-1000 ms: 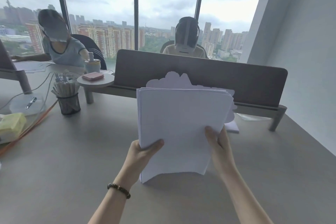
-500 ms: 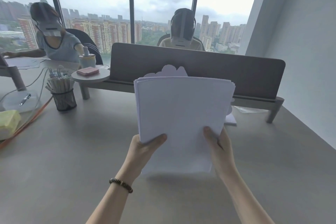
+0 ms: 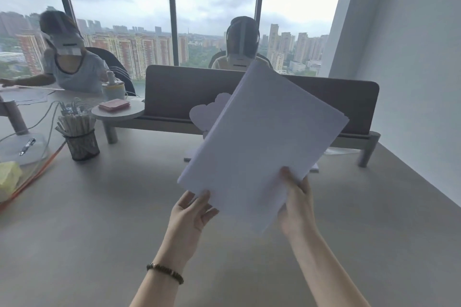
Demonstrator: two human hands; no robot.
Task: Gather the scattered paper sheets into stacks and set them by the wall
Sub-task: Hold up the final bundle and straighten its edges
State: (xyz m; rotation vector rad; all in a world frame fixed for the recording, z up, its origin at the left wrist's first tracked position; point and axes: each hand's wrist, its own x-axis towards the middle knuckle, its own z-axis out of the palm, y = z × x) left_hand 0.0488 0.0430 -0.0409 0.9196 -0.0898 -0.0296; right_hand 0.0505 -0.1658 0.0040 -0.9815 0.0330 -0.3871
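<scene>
Head view: paper stack (image 3: 262, 147) now tilted rightward; right hand (image 3: 295, 203) pinching corner, left hand (image 3: 190, 212) released, spread.

Paper stack (image 3: 262, 147) hides cloud-shaped sheet (image 3: 207, 113) partly

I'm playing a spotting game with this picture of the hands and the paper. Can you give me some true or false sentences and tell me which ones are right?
1. The paper stack is lying flat on the table. False: it is lifted off the table and tilted.
2. The right hand grips the stack at its lower edge. True.
3. The left hand wears a beaded bracelet on its wrist. True.
4. The mesh cup of sticks is tipped over. False: it stands upright on the table, off to the left.
5. The left hand is squeezing the stack tightly. False: its fingers are open, at the stack's lower left corner.
</scene>
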